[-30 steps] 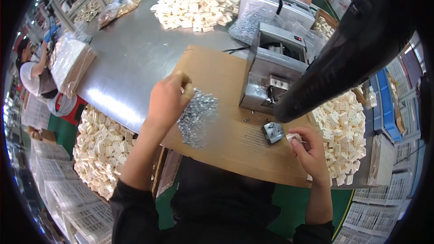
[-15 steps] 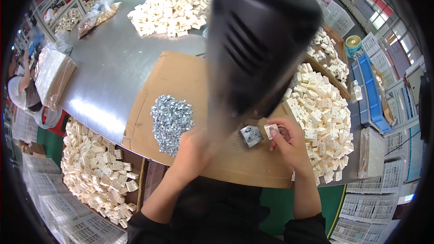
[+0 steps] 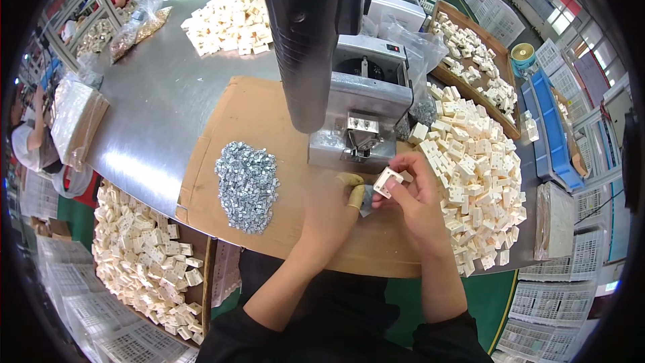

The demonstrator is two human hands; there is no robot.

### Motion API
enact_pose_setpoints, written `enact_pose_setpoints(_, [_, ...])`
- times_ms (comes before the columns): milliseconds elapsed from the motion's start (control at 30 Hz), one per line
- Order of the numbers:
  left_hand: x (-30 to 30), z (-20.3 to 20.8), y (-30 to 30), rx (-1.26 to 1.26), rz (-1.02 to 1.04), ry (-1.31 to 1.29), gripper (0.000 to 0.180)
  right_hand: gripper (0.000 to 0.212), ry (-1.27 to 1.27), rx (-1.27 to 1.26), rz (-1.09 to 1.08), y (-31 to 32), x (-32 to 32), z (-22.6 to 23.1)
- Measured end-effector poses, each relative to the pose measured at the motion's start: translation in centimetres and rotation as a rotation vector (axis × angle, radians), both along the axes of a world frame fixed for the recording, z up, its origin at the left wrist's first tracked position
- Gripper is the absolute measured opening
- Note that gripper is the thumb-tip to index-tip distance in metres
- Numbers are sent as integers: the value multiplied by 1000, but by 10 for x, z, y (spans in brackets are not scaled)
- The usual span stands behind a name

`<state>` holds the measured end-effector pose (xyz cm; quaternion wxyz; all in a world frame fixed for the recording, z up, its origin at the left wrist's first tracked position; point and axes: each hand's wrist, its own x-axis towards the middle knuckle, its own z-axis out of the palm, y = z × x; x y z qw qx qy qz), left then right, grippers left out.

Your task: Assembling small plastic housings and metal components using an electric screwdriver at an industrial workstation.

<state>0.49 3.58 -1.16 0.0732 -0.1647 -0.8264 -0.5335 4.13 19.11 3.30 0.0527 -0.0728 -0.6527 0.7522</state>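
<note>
My right hand (image 3: 418, 195) pinches a cream plastic block (image 3: 388, 183) with small holes between thumb and fingers, just above the cardboard. Left of it, my left hand (image 3: 329, 208) is partly smeared by motion. Its thumb and forefinger, in yellow finger covers, are drawn together; what they hold, if anything, cannot be made out. A grey metal fixture (image 3: 366, 202) sits between the hands, largely hidden behind the left fingers. Above hangs a black power tool (image 3: 302, 47). A heap of small metal clamp pieces (image 3: 246, 185) lies on the cardboard sheet (image 3: 225, 117).
A metal screw-feeding machine (image 3: 363, 107) stands beyond my hands. Cream blocks form heaps at the right (image 3: 474, 181), the far side (image 3: 232, 20) and in a bin (image 3: 144, 255) at lower left. A wooden tray (image 3: 507, 70) and blue crate (image 3: 547, 134) stand at right.
My left hand has moved right, from beside the metal heap to the fixture. The right hand has shifted slightly left with the block. The black tool now appears higher and further left, uncovering the machine.
</note>
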Motion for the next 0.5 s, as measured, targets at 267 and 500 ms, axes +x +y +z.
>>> enact_pose_setpoints(267, [1,1,3,-108,-7,101,11,18,96,236,3,9,0,-12])
enact_pose_setpoints(500, [2,-1,5,-99,-27,100,12,13,191,696,-76,9,-2,-14])
